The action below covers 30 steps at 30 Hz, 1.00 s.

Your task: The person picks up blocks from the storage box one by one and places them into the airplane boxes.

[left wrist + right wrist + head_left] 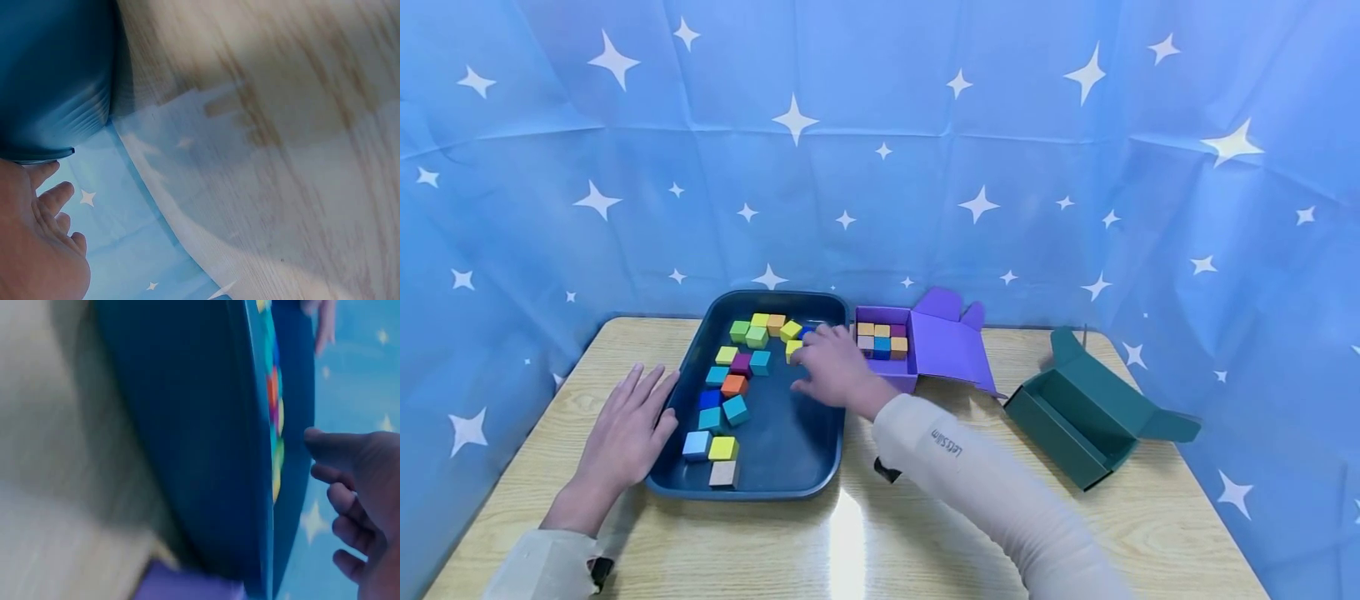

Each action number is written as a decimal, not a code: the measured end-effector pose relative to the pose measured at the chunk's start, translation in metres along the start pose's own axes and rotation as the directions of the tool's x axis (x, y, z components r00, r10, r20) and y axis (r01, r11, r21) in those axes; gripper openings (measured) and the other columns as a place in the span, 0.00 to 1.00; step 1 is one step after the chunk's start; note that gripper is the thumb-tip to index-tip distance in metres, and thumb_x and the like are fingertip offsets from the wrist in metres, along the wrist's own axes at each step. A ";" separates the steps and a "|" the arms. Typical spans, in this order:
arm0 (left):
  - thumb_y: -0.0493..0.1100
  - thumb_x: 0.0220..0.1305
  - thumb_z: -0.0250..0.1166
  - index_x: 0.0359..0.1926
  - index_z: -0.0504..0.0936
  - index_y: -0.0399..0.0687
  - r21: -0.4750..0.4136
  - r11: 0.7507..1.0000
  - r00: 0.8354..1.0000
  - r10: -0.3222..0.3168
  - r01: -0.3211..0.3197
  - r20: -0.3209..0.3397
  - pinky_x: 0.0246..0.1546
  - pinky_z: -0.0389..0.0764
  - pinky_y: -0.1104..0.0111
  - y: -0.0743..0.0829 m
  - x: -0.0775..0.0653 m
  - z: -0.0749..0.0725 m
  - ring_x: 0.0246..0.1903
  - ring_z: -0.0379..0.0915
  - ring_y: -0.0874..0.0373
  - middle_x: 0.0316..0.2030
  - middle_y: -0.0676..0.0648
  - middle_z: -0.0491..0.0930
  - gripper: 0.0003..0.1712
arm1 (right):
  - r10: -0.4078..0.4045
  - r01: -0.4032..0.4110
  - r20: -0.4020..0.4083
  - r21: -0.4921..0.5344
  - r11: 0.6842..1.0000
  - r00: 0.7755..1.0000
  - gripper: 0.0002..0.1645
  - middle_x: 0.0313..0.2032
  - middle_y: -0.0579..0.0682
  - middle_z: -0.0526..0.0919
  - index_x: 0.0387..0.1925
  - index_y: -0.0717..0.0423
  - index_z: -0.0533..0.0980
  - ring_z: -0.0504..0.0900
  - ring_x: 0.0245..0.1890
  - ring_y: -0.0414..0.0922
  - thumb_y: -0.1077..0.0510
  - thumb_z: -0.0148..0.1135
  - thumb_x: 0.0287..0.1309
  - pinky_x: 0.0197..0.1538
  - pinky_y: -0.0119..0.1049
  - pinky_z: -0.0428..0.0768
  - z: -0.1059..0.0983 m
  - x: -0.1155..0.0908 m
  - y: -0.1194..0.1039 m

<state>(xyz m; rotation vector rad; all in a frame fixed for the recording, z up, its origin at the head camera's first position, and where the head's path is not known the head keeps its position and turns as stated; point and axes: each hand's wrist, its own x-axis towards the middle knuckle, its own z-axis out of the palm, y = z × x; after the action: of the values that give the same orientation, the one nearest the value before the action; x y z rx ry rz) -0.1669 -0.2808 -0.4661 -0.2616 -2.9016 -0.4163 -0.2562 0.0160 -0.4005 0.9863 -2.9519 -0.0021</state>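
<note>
My left hand (pixel 625 429), its fingers extended, rests against the left rim of a dark blue tray (pixel 790 467). Over the tray's upper right side reaches my right hand (pixel 835 367), close to a yellow cube (pixel 793 351) and a dark blue cube (pixel 806 332) it partly covers. Nothing shows between its loosely bent fingers in the right wrist view, where the thumb (pixel 331 447) is held apart from the rest. Several coloured cubes lie loose in the tray, among them an orange cube (pixel 734 385), a light blue cube (pixel 697 445) and a plain wooden cube (pixel 724 474).
An open purple box (pixel 891 379) stands right beside the tray, cubes packed in rows inside and its lid (pixel 953 350) folded out to the right. Farther right, a dark green box (pixel 1060 437) lies with its lid up. A blue star-patterned cloth (pixel 880 183) surrounds the wooden table (pixel 925 525).
</note>
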 end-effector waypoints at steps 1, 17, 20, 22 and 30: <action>0.48 0.73 0.45 0.73 0.57 0.42 -0.001 1.000 1.000 -0.001 0.001 -0.001 0.74 0.41 0.40 0.000 0.000 0.000 0.76 0.35 0.35 0.72 0.31 0.56 0.32 | -0.019 0.019 0.010 0.013 1.000 1.000 0.24 0.51 0.41 0.80 0.53 0.37 0.81 0.69 0.51 0.42 0.36 0.63 0.58 0.61 0.41 0.69 0.002 0.000 -0.008; 0.48 0.73 0.46 0.74 0.57 0.42 -0.008 1.000 1.000 -0.014 0.014 0.003 0.75 0.36 0.42 0.000 -0.001 0.001 0.76 0.34 0.36 0.72 0.31 0.55 0.32 | -0.153 0.154 0.114 -0.006 0.988 0.982 0.25 0.49 0.36 0.80 0.54 0.32 0.80 0.68 0.51 0.38 0.35 0.64 0.55 0.57 0.35 0.70 0.005 0.017 -0.067; 0.48 0.73 0.46 0.74 0.57 0.42 -0.005 1.000 1.000 -0.016 0.016 0.004 0.75 0.37 0.42 0.000 -0.001 0.001 0.76 0.34 0.36 0.72 0.31 0.55 0.32 | -0.146 0.148 0.133 -0.003 0.989 0.980 0.24 0.48 0.35 0.81 0.53 0.31 0.80 0.68 0.51 0.38 0.35 0.64 0.54 0.58 0.36 0.69 0.006 0.024 -0.067; 0.48 0.73 0.46 0.74 0.57 0.42 -0.005 1.000 1.000 -0.017 0.017 0.003 0.75 0.37 0.41 0.000 -0.001 0.001 0.76 0.34 0.36 0.72 0.31 0.55 0.32 | -0.142 0.143 0.148 0.004 0.990 0.979 0.23 0.48 0.34 0.81 0.52 0.31 0.80 0.67 0.51 0.38 0.35 0.64 0.54 0.60 0.37 0.68 0.007 0.028 -0.066; 0.48 0.73 0.46 0.74 0.56 0.42 -0.009 1.000 1.000 -0.009 0.009 0.001 0.74 0.39 0.41 -0.001 -0.001 0.000 0.76 0.35 0.35 0.72 0.31 0.54 0.32 | -0.147 0.150 0.169 -0.009 0.989 0.975 0.23 0.47 0.34 0.81 0.51 0.31 0.81 0.67 0.50 0.38 0.35 0.65 0.54 0.56 0.35 0.69 0.011 0.036 -0.069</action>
<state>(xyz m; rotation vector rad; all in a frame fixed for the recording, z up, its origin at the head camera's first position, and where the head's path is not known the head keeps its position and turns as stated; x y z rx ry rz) -0.1664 -0.2814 -0.4668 -0.2509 -2.9037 -0.4306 -0.2444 -0.0609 -0.4110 1.2611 -3.0094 -0.1267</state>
